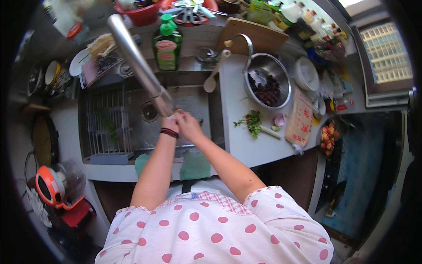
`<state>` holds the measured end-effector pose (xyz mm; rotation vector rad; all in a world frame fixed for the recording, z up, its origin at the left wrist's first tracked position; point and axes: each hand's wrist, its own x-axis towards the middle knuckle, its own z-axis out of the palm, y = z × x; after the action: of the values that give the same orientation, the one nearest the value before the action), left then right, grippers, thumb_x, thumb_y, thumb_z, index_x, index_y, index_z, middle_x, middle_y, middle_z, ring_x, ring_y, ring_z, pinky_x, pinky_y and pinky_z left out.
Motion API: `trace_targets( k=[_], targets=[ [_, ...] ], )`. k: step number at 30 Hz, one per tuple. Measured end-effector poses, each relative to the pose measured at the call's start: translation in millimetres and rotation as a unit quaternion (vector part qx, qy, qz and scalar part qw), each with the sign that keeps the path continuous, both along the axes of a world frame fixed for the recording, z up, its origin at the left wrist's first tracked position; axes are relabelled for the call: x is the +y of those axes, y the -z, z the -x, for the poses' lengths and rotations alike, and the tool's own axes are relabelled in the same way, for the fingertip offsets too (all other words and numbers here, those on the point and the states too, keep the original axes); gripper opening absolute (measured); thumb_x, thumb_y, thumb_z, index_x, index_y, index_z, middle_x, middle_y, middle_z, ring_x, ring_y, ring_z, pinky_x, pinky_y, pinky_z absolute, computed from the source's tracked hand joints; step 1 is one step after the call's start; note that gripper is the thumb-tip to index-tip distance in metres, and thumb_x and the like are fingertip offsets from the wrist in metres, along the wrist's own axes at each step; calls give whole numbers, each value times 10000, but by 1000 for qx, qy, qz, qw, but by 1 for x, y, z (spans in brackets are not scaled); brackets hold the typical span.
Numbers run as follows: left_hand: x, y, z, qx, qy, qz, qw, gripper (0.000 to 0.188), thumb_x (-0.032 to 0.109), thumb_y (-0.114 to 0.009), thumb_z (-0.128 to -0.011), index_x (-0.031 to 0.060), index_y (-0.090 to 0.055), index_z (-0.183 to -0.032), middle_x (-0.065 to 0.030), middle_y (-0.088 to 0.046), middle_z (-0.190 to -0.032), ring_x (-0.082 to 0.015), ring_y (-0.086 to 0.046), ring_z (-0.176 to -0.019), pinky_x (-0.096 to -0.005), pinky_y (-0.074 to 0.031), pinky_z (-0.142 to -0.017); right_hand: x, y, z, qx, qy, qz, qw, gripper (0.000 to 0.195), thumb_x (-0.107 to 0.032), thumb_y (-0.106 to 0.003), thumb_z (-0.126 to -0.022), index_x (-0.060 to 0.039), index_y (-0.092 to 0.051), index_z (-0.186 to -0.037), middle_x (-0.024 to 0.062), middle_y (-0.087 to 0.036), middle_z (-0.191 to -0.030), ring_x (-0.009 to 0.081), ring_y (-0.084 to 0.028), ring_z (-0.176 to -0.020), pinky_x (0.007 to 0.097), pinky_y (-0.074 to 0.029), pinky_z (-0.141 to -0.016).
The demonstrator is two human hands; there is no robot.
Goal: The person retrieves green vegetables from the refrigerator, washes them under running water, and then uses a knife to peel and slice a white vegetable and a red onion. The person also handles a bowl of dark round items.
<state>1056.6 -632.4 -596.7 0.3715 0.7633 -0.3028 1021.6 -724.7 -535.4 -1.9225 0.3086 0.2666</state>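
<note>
Both my hands meet under the end of the metal faucet (141, 66), above the steel sink (194, 102). My left hand (169, 122), with dark bands at the wrist, is partly hidden by the spout. My right hand (188, 125) lies against it. A small bit of red and green shows at the fingertips, but what it is cannot be told. Left of the hands, a wire drying rack (105, 122) in the sink holds some green herb leaves (109, 125). The drain (150, 111) lies between the rack and my hands.
Right of the sink are a wooden spoon (210, 84), a steel bowl of dark red fruit (286, 95), green herbs (253, 123) and a packaged bag (298, 118). A green soap bottle (167, 49) stands behind the sink. Green cloths (195, 165) hang over its front edge.
</note>
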Motion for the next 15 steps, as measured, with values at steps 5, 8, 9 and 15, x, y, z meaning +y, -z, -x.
trace_targets(
  k=[5,8,9,15],
  targets=[
    [-24,-19,7,-31,23,21,999,150,204,-544,-892,94,-572,-794,-63,-575,-686,-207,-557,-597,-311,-507,-579,-16,31,13,-46,41,-145,987,394,-252,-524,-917,11,-486,-1208,107,-601,-1074,148,-572,-916,275,-472,-775],
    [5,-1,-4,-17,43,64,997,287,387,-575,-850,108,-518,-880,-45,-523,-659,-181,-499,-540,-327,-464,-520,-2,-7,20,77,-68,-133,986,483,-193,-539,-908,-24,-365,-1325,86,-585,-903,117,-548,-667,244,-461,-533],
    [6,-15,-8,58,49,77,994,341,442,-596,-830,114,-511,-871,-39,-509,-637,-180,-486,-523,-323,-457,-520,0,-4,23,43,-72,-115,990,462,-201,-520,-917,-43,-367,-1323,61,-572,-788,97,-508,-562,230,-401,-421],
    [-11,-45,21,-60,46,-120,990,266,347,-543,-886,81,-539,-871,-47,-532,-712,-161,-528,-613,-295,-450,-546,11,9,13,-55,-32,-19,998,440,-360,-396,-959,-30,-438,-1248,109,-607,-956,188,-589,-731,327,-488,-674]
  ],
)
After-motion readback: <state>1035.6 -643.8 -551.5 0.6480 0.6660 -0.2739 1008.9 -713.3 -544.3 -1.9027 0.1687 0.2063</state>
